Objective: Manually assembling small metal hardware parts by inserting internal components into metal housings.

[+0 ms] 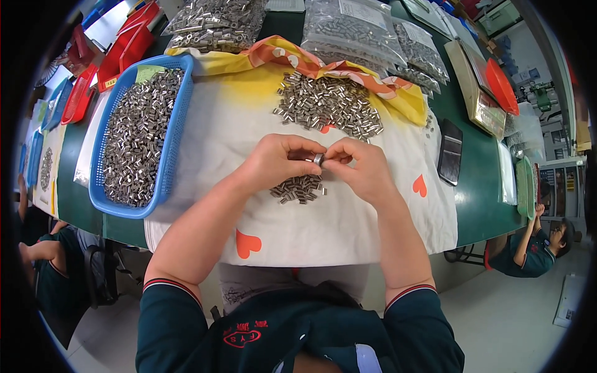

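Note:
Above the middle of the cloth, my left hand [277, 163] and my right hand [362, 170] meet fingertip to fingertip. Both are closed in a pinch at a small shiny metal sleeve [318, 159], partly covered by the fingers. Just beneath my hands lies a small heap of short metal sleeves [301, 190], its upper part hidden by my left hand. Beyond them a larger spread of the same sleeves [329, 104] covers the far part of the white cloth [205, 133], which has orange hearts and a yellow patterned border.
A blue plastic basket [97, 168] full of metal sleeves stands on the left. Clear bags of metal parts [351, 31] line the back. A dark phone-like object [450, 152] lies on the green table [476, 211] at right. Another person [528, 255] sits farther right.

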### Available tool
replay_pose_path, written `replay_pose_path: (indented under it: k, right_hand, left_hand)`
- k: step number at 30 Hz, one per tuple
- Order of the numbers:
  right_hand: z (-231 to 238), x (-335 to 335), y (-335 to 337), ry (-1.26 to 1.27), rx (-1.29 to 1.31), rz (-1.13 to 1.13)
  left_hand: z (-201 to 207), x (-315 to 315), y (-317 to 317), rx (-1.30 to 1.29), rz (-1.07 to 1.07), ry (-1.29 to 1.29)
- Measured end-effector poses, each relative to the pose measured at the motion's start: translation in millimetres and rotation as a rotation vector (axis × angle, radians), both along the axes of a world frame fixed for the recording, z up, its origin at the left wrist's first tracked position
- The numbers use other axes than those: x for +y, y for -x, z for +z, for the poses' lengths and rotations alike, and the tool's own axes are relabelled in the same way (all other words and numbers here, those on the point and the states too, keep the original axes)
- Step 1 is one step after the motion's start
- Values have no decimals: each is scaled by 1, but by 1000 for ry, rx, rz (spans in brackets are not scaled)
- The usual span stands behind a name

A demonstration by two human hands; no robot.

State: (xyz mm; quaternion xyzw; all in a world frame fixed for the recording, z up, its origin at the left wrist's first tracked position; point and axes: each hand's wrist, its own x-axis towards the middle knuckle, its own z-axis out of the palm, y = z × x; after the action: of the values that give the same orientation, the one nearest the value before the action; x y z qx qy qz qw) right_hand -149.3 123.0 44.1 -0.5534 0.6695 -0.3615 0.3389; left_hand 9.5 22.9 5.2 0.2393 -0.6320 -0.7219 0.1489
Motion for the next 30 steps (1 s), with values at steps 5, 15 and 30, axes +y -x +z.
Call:
replay_pose_path:
  k: [5,15,30]
  right_hand:
    - [-13,-5,26,109,123,-365]
    - [-32,-15,18,161,648,-271]
    - [-10,-3,-2,210,90,-151]
  left_hand:
    - [10,2,-1,-95,-123,164]
    - [8,1,-4,-84,-193,111]
    - [-6,-1,-2,52,123,-110]
